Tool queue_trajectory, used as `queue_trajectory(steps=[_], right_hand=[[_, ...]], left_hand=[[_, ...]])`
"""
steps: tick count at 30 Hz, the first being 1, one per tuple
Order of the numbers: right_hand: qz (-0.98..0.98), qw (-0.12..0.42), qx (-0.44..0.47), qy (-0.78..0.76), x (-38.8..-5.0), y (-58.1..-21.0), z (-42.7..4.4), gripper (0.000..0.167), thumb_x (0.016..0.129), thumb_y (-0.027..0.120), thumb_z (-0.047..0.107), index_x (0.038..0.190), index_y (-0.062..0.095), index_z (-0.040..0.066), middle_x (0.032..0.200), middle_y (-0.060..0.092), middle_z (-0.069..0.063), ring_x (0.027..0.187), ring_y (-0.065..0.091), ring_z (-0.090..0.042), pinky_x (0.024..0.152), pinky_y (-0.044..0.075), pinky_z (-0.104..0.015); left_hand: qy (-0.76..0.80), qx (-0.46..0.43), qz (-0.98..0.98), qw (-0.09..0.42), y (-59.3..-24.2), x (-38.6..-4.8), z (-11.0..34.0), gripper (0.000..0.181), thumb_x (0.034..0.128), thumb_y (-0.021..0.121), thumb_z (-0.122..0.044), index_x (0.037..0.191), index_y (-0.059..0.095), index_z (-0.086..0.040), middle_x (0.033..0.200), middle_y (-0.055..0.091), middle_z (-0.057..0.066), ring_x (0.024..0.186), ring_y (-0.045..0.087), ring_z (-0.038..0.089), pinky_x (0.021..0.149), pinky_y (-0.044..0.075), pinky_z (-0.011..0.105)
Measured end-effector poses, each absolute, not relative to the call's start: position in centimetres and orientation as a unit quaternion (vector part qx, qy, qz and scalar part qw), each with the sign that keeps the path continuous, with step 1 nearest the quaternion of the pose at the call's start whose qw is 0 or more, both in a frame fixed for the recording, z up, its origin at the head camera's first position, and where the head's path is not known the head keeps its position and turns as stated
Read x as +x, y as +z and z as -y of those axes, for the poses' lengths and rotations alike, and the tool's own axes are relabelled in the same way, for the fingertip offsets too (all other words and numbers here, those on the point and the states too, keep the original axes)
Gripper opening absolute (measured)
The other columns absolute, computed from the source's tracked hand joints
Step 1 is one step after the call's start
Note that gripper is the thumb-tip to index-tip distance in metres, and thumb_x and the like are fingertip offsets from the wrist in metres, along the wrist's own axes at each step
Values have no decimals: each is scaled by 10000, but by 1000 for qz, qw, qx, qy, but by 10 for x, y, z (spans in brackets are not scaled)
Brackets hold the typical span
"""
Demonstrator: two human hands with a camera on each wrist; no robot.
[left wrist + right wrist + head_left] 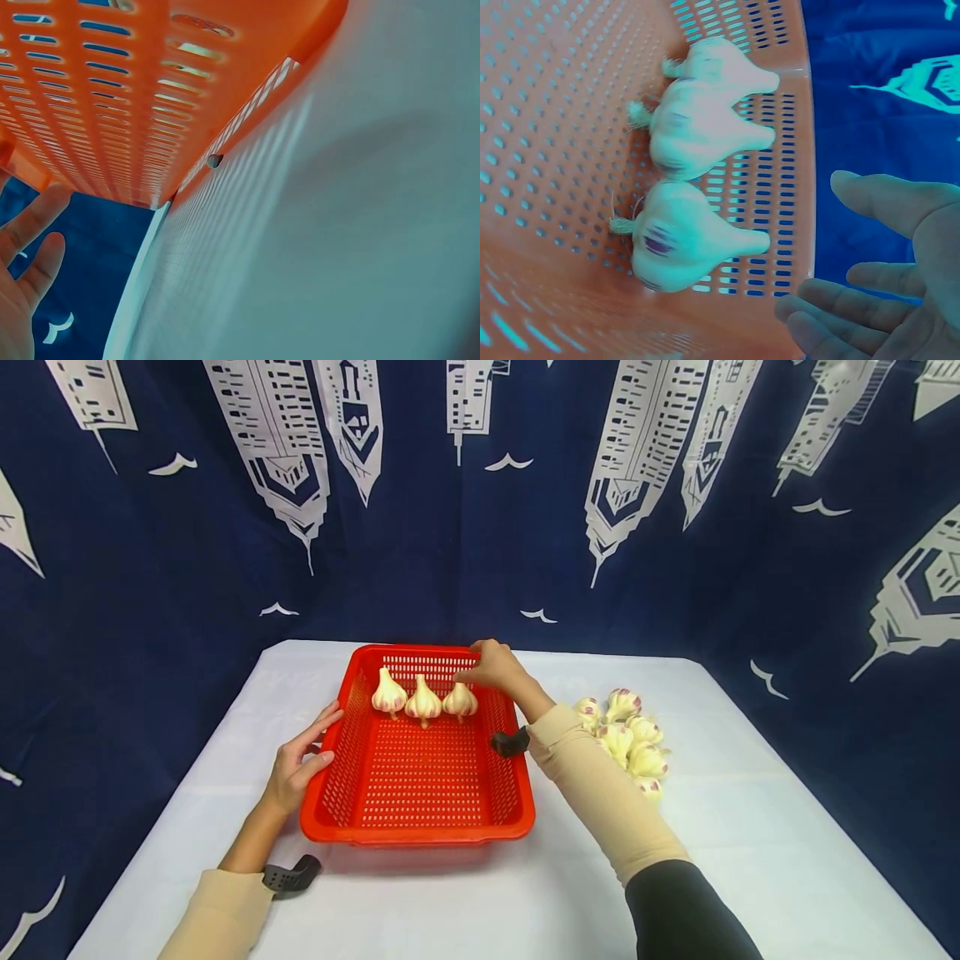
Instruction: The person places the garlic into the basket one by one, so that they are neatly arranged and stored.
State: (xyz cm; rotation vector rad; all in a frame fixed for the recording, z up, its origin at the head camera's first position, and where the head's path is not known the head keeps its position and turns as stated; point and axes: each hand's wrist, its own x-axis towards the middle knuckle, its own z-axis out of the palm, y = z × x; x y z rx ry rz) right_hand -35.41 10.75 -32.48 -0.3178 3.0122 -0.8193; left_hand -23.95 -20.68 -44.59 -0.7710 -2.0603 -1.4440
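A red perforated plastic basket point(420, 785) stands on the table. Three garlic bulbs point(423, 702) sit in a row along its far wall, stems leaning toward that wall. My left hand point(294, 768) rests against the basket's left rim, fingers extended; the left wrist view shows those fingers point(41, 214) beside the basket's side. Over the far right corner is my right hand point(498, 668), just above the rightmost bulb. In the right wrist view that hand point(885, 285) has its fingers spread, holds nothing and is apart from the bulbs point(679, 236).
Several more garlic bulbs point(633, 739) lie in a pile on the table right of the basket, partly hidden by my right forearm. A white cloth point(750, 860) covers the table. Behind it hangs a dark blue curtain point(457, 560) with white building prints.
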Motion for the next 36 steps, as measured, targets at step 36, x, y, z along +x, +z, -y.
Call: queue_trajectory(steps=[36], right_hand=[[-918,-41,-197,-341,-266,-297,-159,645,833,785,279,1373,543,23,1162,682,-176,954,689,-280,750,575,-368]], left_hand=[[-542,-298,741,262,-447,-239,205,529,810,496,-27,1321,567,90,1446,465,260,970,590,24,732,445,178]])
